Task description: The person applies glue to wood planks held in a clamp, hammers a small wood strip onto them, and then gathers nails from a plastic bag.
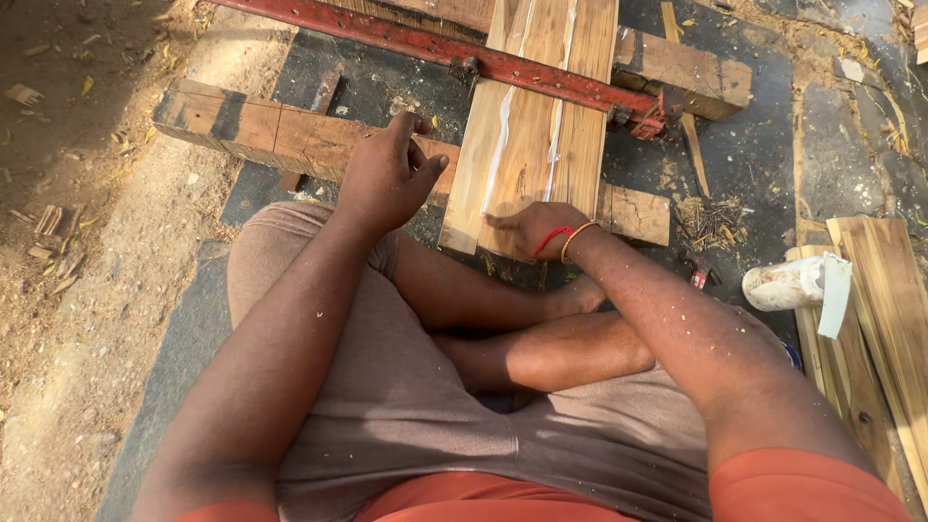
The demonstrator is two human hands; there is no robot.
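Observation:
Several narrow wooden planks (527, 126) lie edge to edge, with white glue lines along their joints. A red metal bar clamp (454, 48) crosses over them. My right hand (530, 227) rests flat on the near end of the planks, with a red thread and a bangle at the wrist. My left hand (387, 174) hovers over a thick wooden beam (261, 130) left of the planks, fingers loosely curled and holding nothing. I sit cross-legged on a dark mat (184, 338).
A white glue bottle (793, 282) lies on its side at the right, beside a stack of loose planks (889, 309). Wood shavings (710, 217) and a second beam (696, 72) lie behind. Bare dirt ground (77, 193) spreads at the left.

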